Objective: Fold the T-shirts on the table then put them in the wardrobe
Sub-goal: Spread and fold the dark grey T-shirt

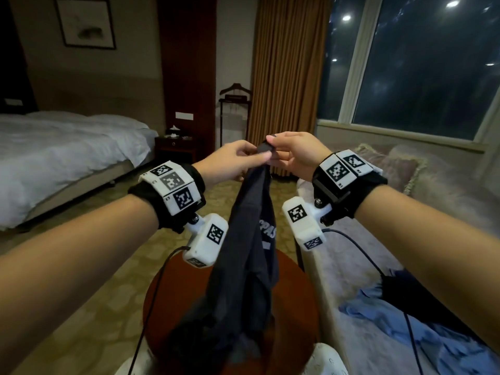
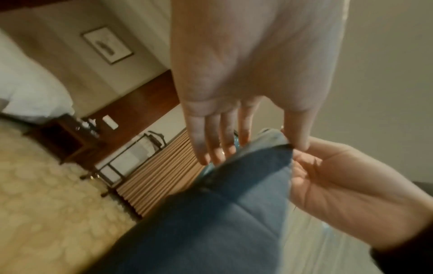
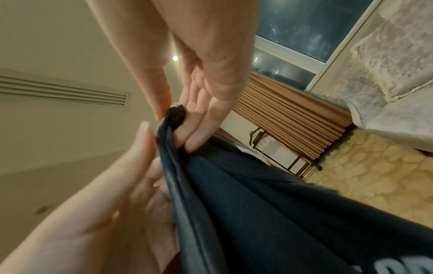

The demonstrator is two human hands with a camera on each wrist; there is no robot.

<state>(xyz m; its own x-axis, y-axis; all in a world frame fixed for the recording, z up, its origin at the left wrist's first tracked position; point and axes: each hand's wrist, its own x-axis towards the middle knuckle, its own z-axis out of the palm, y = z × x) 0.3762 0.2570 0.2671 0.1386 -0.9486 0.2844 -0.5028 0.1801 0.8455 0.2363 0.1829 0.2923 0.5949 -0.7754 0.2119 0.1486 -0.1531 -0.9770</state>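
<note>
A dark navy T-shirt with white lettering hangs bunched from both raised hands over a round wooden table. My right hand pinches its top fold between thumb and fingers; the right wrist view shows that right hand closed on the bunched cloth. My left hand is just to its left, thumb on the fabric and fingers behind it. In the left wrist view the left hand has its thumb at the edge of the T-shirt. The shirt's lower end touches the table.
A blue garment and a dark one lie on the pale sofa at the right, with cushions behind. A bed fills the left. A nightstand, a valet stand, curtains and a window stand ahead. Carpet lies between.
</note>
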